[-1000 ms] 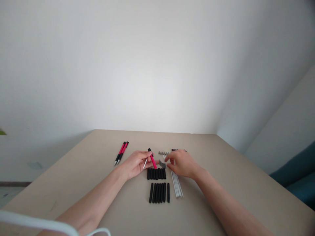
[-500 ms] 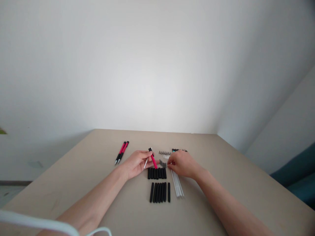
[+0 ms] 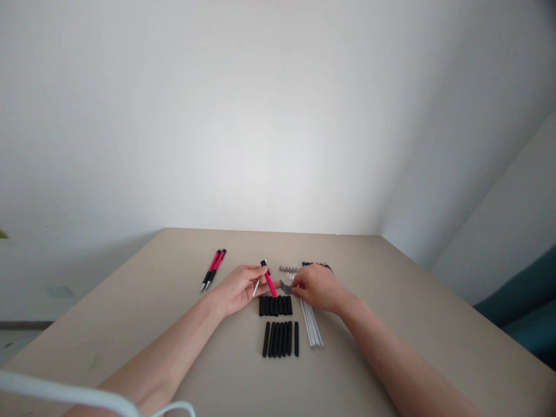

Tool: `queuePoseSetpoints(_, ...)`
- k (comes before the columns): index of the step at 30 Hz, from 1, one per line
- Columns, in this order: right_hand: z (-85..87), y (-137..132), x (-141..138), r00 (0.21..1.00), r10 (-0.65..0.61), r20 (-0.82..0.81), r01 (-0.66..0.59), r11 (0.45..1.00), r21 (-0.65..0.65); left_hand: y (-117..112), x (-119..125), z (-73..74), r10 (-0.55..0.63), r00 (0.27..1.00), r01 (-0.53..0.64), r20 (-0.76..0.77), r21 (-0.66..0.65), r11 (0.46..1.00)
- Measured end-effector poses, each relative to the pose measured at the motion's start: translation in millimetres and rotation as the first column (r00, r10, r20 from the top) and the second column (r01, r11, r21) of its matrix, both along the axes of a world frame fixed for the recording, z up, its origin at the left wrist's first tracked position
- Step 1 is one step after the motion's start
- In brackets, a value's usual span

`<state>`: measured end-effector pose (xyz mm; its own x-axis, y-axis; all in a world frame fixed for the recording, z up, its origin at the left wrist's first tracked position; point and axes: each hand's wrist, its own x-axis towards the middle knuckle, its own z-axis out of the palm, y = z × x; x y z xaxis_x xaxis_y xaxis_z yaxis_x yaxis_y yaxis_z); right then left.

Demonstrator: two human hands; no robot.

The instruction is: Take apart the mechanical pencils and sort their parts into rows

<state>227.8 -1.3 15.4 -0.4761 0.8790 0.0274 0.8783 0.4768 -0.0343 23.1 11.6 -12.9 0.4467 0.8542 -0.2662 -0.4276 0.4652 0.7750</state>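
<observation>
My left hand (image 3: 241, 288) is closed on a pink pen barrel (image 3: 270, 285) with a black top, tilted, and on a thin white refill (image 3: 256, 288) between the fingers. My right hand (image 3: 319, 285) has its fingertips pinched together at the right end of a row of small dark springs (image 3: 285, 287); whatever lies between them is too small to make out. Just below the pen barrel is a row of short black grips (image 3: 275, 306). Several white refills (image 3: 311, 325) lie side by side, their upper ends under my right hand.
Two pink-and-black pens (image 3: 213, 270) lie on the table (image 3: 191, 249) at the left. Longer black tubes (image 3: 280, 339) form a row nearest me. Larger springs (image 3: 287, 269) and black parts (image 3: 306, 264) lie behind my right hand. A pale curved object (image 3: 65, 391) crosses the lower left.
My right hand has shifted slightly left, its fingertips now at the small springs. My left hand still holds the pen barrel and refill. The view has shifted a little.
</observation>
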Motion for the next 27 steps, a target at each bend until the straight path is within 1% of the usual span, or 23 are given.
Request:
queuePoseSetpoints(7,0.5,-0.5,-1.2,1.000,0.004,0.010,-0.005,1.000,0.020,-2.8,2.4,5.9,0.032,0.999,-0.032,0.005,0.009,0.999)
queuePoseSetpoints(14,0.5,-1.5,-2.4,0.999,-0.035,0.026,0.034,0.999,0.017,-1.9,1.6,5.6,0.038,0.999,-0.038,-0.011,-0.010,0.999)
queuePoseSetpoints(21,0.5,-3.0,-2.4,0.996,-0.044,-0.081,0.048,0.998,0.051,0.0,-0.3,4.8,0.042,0.999,-0.042,-0.015,0.000,0.999)
queuePoseSetpoints(27,-5.3,-1.5,-4.1,0.998,-0.016,-0.058,0.018,1.000,0.022,-2.0,1.1,8.5,0.039,0.999,-0.039,-0.018,0.004,0.999)
